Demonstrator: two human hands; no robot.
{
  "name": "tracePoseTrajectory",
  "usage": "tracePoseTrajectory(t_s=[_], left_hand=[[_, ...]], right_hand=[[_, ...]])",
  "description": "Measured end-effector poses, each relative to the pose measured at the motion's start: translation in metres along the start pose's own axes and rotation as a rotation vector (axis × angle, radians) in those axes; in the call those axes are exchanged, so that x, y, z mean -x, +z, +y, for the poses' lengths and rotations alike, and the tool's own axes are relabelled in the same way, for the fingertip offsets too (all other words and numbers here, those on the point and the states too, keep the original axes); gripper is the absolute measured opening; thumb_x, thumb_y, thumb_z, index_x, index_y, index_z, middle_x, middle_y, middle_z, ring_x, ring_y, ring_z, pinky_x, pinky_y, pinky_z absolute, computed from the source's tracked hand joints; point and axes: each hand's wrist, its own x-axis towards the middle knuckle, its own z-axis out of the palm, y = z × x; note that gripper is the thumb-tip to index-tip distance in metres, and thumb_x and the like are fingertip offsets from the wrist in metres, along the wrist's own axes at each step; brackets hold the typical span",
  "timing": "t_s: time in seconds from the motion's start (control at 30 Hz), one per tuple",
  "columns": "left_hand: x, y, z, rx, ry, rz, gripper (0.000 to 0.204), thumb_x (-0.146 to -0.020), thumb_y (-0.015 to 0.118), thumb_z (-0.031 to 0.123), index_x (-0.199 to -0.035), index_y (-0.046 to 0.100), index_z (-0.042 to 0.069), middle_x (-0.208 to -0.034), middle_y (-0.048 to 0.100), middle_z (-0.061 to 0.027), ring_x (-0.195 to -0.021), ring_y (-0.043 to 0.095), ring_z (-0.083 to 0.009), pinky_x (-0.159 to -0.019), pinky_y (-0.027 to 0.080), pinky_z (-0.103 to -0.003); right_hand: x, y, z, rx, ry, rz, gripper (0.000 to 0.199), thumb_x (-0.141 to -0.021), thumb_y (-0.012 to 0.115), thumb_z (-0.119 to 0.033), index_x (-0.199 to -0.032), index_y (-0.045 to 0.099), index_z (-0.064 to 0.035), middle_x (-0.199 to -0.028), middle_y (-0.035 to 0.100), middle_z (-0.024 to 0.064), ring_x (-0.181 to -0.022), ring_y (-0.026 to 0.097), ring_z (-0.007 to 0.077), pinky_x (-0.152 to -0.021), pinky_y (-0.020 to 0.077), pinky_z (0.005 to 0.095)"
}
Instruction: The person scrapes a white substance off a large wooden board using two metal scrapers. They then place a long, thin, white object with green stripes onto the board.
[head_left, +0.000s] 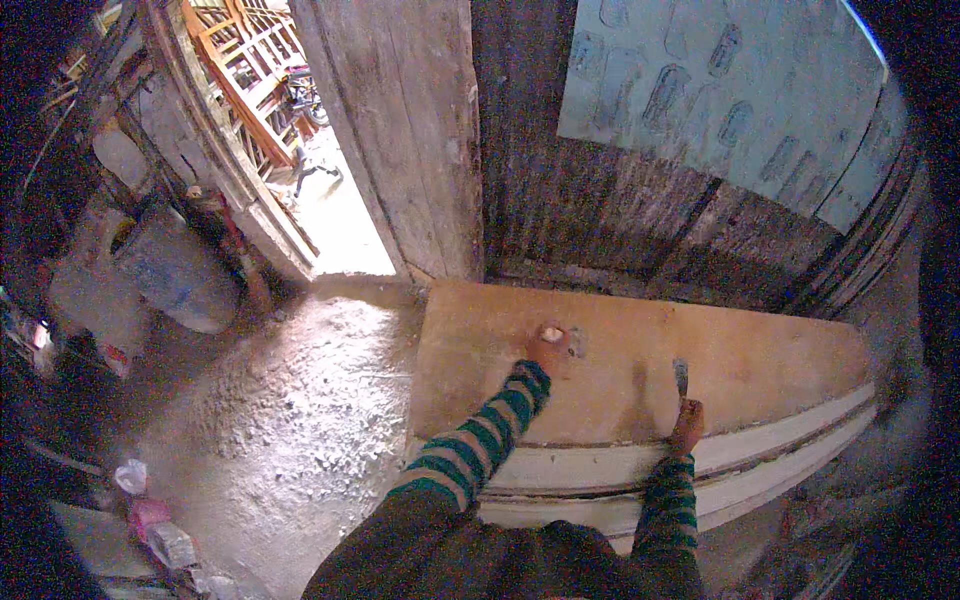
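Long sleeves [480, 440], green-and-dark horizontal stripes, both arms.

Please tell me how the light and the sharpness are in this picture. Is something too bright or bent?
Head view: the doorway is washed out by daylight, the corners fall into black; the board edges bend from the fisheye lens; the left hand and right hand look soft and grainy, so their grip is unclear.

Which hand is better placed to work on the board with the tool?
Probably the right hand: it grips a short tool whose tip points onto the wooden board. The left hand is busy holding a small pale object against the board.
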Motion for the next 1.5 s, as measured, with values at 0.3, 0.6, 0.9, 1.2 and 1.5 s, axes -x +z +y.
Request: tracePoseTrajectory(t_s=[0.3,0.6,0.9,1.2,1.5], left_hand=[[-0.047,-0.108,0.027,-0.596,0.032,0.113,0.011,-0.086,0.063,0.015,-0.093,0.055,0.011,-0.087,0.063,-0.0078,-0.076,0.063,-0.0195,-0.067,0.056,-0.034],[0.015,-0.248,0.138,-0.448,0.168,0.377,0.015,-0.078,0.064,-0.002,-0.083,0.054,0.009,-0.077,0.056,-0.0019,-0.068,0.054,-0.0131,-0.062,0.049,-0.027],[-0.031,-0.069,0.042,-0.479,-0.003,0.131,0.018,-0.078,0.069,0.012,-0.093,0.060,0.006,-0.091,0.064,-0.0063,-0.081,0.061,-0.0207,-0.071,0.052,-0.034],[-0.061,-0.131,0.025,-0.364,0.063,0.277,0.012,-0.080,0.068,0.010,-0.087,0.058,0.009,-0.084,0.061,-0.0031,-0.074,0.058,-0.0183,-0.063,0.050,-0.033],[0.004,-0.245,0.147,-0.294,0.196,0.492,0.016,-0.081,0.063,-0.001,-0.082,0.053,0.012,-0.077,0.053,0.0017,-0.070,0.050,-0.0107,-0.063,0.045,-0.026]], right_hand=[[0.004,-0.005,-0.043,0.113,0.075,0.003,0.023,-0.095,0.053,-0.025,-0.093,0.059,-0.0025,-0.078,0.059,0.0100,-0.072,0.054,0.0183,-0.066,0.0456,0.0333],[0.007,-0.013,-0.020,0.073,0.188,0.014,0.022,-0.095,0.053,-0.022,-0.095,0.059,-0.0009,-0.084,0.061,0.0098,-0.078,0.056,0.0180,-0.070,0.0468,0.0326],[0.006,-0.016,-0.019,0.128,0.185,-0.003,0.023,-0.093,0.056,-0.025,-0.094,0.060,-0.0020,-0.081,0.060,0.0099,-0.076,0.053,0.0172,-0.068,0.0454,0.0326],[0.008,-0.012,-0.007,0.026,0.081,0.029,0.023,-0.094,0.055,-0.026,-0.093,0.059,-0.0040,-0.079,0.058,0.0065,-0.075,0.050,0.0166,-0.071,0.0440,0.0320],[0.007,-0.009,-0.010,-0.008,0.084,0.007,0.024,-0.095,0.054,-0.026,-0.092,0.058,-0.0029,-0.082,0.057,0.0058,-0.076,0.052,0.0165,-0.070,0.0446,0.0322]])
